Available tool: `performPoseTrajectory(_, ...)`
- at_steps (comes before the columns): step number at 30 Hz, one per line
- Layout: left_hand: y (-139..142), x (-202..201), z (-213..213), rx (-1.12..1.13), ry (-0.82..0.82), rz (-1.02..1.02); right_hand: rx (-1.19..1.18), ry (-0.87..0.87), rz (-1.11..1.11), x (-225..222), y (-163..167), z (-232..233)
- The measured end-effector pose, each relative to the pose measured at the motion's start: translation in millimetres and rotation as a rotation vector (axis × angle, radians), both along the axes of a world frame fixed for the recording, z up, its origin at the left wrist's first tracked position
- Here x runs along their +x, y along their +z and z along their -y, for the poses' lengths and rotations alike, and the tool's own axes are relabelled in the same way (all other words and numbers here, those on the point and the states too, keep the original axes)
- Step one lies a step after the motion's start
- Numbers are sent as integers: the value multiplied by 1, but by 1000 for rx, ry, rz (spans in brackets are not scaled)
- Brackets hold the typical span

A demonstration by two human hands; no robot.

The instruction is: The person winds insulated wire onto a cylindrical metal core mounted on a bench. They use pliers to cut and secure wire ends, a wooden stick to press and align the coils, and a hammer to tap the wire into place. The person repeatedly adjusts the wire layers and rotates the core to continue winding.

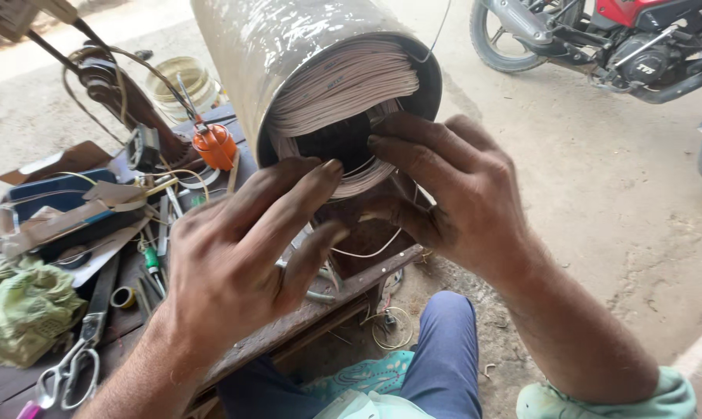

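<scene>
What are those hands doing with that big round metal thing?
A person sits at a cluttered wooden workbench, both bare hands at the open end of a grey metal cylinder packed with pale wire coils. The left hand and right hand press their fingers against the windings. Silver scissors lie nearby, and a red motorcycle stands behind.

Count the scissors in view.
1. The scissors lie at the bench's lower left edge, beside the green cloth, left of the left hand. More could be hidden under the clutter or hands.
</scene>
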State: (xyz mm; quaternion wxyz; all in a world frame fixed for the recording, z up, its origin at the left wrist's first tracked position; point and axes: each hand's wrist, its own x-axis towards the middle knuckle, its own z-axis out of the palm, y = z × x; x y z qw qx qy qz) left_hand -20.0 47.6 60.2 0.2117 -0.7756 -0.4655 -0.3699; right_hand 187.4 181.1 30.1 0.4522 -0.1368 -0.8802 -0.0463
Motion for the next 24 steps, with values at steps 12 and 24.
performPoseTrajectory(12,-24,-10,19,-35,55,371,176,10,-42,3,-35,45)
performPoseTrajectory(24,-56,-32,7,-198,-274,947,40,80,-22,13,-31,40)
